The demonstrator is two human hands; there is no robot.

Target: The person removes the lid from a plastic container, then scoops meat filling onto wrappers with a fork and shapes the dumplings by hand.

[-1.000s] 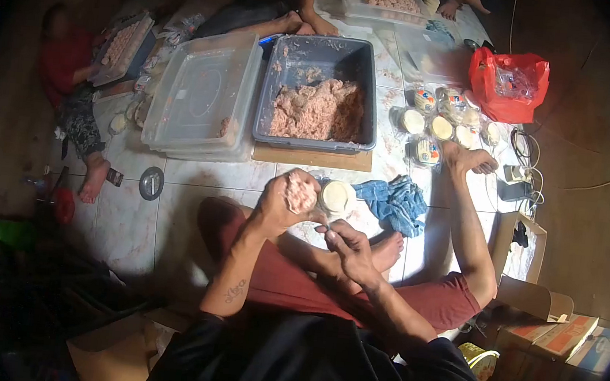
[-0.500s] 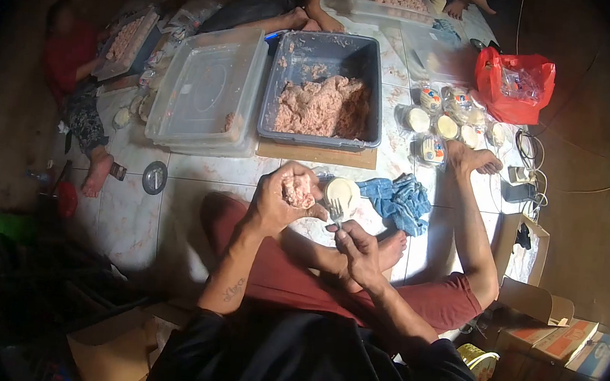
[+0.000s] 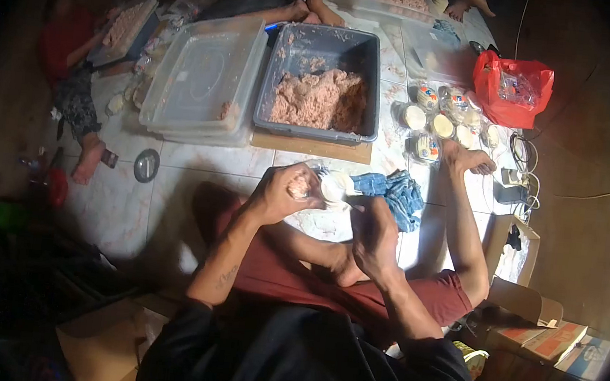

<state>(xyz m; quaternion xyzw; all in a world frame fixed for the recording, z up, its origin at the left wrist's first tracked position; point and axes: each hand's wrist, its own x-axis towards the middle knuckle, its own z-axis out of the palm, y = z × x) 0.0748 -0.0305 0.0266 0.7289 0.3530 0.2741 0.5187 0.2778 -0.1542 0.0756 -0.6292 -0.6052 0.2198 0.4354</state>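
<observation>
Clenches the left hand (image 3: 286, 194) around a lump of pink meat mixture (image 3: 299, 185), exposed in the curl of thumb and fingers. Could lose some onto the floor by squeezing too hard, or by loosening the curl too far. Has a pale round container (image 3: 336, 188) at about three o'clock from the left hand, just beside the thumb; cannot tell whether touching. Could tip or smear it with a careless nudge. Keeps the right hand (image 3: 375, 238) closed, apparently on a fork (image 3: 348, 205), too blurred to judge the grip exactly. Could strike the container or snag the crumpled blue cloth (image 3: 401, 198), at three o'clock from the hands, by swinging wide.

Sits on a pale tiled floor (image 3: 112, 205), marked with reddish veins or smears. From the hands, looks toward a person in a red top (image 3: 58, 49) at ten o'clock, then to a round dark disc (image 3: 146, 166) at nine and stacked clear bins (image 3: 198, 81) at ten. Faces a grey tub (image 3: 359, 51) at twelve, with more mixture inside and cardboard (image 3: 313, 146) beneath. Has round pale packets (image 3: 442, 123) between one and two, a red bag (image 3: 508, 100) toward two, cables and an adapter (image 3: 514, 195) near three, and cartons (image 3: 548, 337) at four, against dim, shadowy surroundings.
</observation>
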